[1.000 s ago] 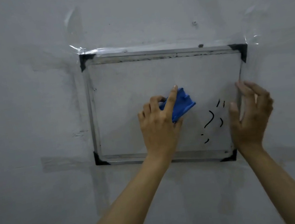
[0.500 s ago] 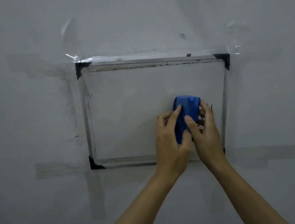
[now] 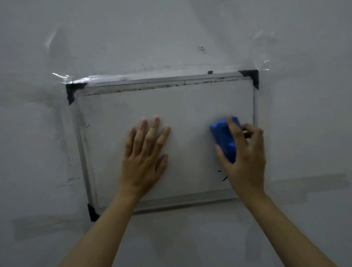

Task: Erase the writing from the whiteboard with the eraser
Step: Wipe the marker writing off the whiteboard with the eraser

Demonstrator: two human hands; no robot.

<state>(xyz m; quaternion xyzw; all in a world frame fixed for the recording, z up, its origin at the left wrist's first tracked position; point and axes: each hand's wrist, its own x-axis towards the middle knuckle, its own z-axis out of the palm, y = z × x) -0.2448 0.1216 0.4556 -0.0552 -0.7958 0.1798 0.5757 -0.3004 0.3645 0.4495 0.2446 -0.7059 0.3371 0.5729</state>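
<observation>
A small whiteboard (image 3: pixel 189 106) with a metal frame and black corner caps is taped to a grey wall. My right hand (image 3: pixel 245 157) grips a blue eraser (image 3: pixel 224 136) and presses it against the board's right side, close to the frame. A few black ink marks (image 3: pixel 223 177) show just left of my right wrist; the hand hides the rest of that area. My left hand (image 3: pixel 145 158) lies flat on the middle of the board, fingers spread, holding nothing.
Clear tape (image 3: pixel 77 80) runs along the board's top edge onto the wall. A screw head (image 3: pixel 201 47) sits in the wall above the board. Grey paint patches (image 3: pixel 48 226) mark the wall at the level of the bottom frame.
The eraser passed from my left hand to my right hand. My left hand then moved left and flattened on the board. Most of the black marks at the right are gone or covered.
</observation>
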